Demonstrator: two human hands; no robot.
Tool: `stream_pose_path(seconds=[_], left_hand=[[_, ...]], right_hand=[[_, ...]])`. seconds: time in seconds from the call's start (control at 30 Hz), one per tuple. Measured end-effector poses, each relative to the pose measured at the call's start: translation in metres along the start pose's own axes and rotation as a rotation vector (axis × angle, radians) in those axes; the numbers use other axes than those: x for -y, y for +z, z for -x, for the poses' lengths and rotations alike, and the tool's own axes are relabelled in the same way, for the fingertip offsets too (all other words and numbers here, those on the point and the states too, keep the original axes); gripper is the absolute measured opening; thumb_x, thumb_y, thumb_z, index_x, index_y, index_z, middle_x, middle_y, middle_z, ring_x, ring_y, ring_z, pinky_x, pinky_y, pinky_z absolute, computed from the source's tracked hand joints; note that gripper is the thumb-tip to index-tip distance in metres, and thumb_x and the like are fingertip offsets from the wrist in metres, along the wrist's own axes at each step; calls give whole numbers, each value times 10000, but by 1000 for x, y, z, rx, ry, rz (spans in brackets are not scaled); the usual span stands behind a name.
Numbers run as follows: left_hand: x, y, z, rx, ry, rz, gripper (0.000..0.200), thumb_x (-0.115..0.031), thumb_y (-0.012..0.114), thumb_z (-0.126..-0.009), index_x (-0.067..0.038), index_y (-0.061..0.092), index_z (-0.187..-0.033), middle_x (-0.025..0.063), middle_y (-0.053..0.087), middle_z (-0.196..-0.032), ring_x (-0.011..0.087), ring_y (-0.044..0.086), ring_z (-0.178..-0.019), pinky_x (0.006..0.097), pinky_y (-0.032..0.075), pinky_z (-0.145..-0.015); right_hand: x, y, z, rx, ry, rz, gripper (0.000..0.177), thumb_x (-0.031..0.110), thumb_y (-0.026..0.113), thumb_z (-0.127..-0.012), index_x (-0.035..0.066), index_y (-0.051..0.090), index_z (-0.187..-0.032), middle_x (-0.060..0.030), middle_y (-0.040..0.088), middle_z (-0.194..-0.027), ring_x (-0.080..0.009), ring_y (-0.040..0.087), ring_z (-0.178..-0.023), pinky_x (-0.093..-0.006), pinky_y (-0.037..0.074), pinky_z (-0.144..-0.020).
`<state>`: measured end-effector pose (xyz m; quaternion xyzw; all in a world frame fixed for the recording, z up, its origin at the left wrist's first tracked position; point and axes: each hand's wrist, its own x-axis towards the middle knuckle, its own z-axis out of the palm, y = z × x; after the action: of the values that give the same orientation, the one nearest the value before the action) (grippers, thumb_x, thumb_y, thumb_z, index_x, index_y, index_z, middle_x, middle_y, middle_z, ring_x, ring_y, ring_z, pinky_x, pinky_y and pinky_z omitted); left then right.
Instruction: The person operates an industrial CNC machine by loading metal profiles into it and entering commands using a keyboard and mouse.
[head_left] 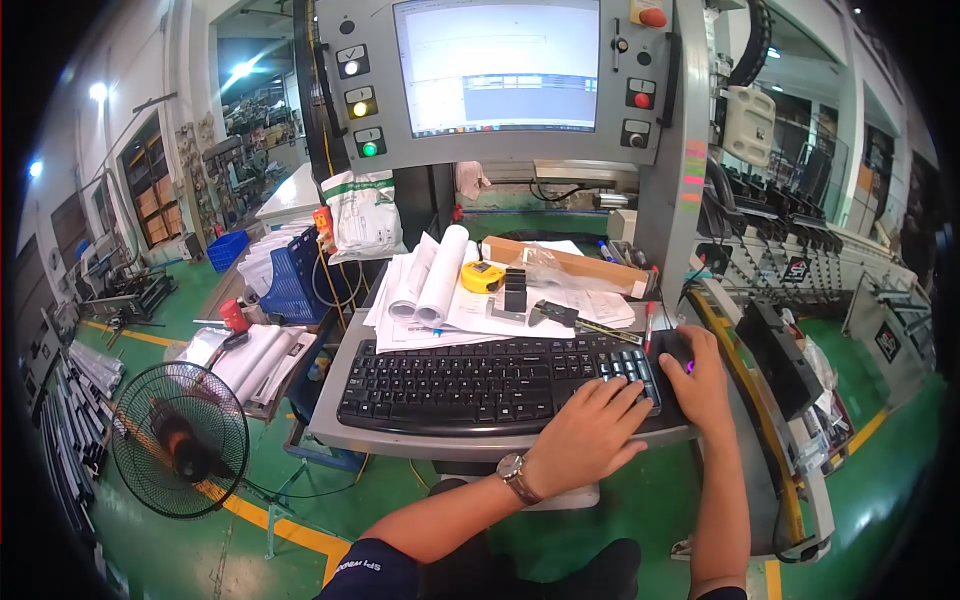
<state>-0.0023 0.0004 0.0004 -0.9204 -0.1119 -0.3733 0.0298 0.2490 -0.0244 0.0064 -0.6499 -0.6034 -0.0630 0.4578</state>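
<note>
My left hand (588,438), with a watch (513,472) on its wrist, lies over the number pad at the right end of a black keyboard (450,385). Its fingers are stretched out on the keys, and it grips nothing. To the right of the keyboard, my right hand (706,388) rests curved over a dark computer mouse (690,367) that shows a small purple light; the hand hides much of it. Just behind the keyboard are a digital caliper (585,322), a yellow tape measure (482,276), a black block-shaped piece (515,290) and rolled paper sheets (441,277).
A machine control panel with a lit screen (500,70) and coloured buttons stands above the desk. Also behind the keyboard are a long cardboard box (570,265) and a red pen (649,322). A floor fan (180,440) is at left; a yellow-edged machine rail (750,410) runs at right.
</note>
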Motion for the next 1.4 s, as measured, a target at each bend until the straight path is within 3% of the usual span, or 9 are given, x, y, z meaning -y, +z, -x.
stream_pose_path(seconds=[1.4], left_hand=[[-1, -1, 0, -1, -4, 0, 560, -357, 792, -960, -15, 670, -1387, 178, 645, -1440, 350, 578, -1370, 498, 463, -1180]], right_hand=[[7, -4, 2, -4, 4, -26, 436, 139, 708, -903, 24, 679, -1323, -190, 654, -1399, -414, 655, -1308, -463, 508, -1123]])
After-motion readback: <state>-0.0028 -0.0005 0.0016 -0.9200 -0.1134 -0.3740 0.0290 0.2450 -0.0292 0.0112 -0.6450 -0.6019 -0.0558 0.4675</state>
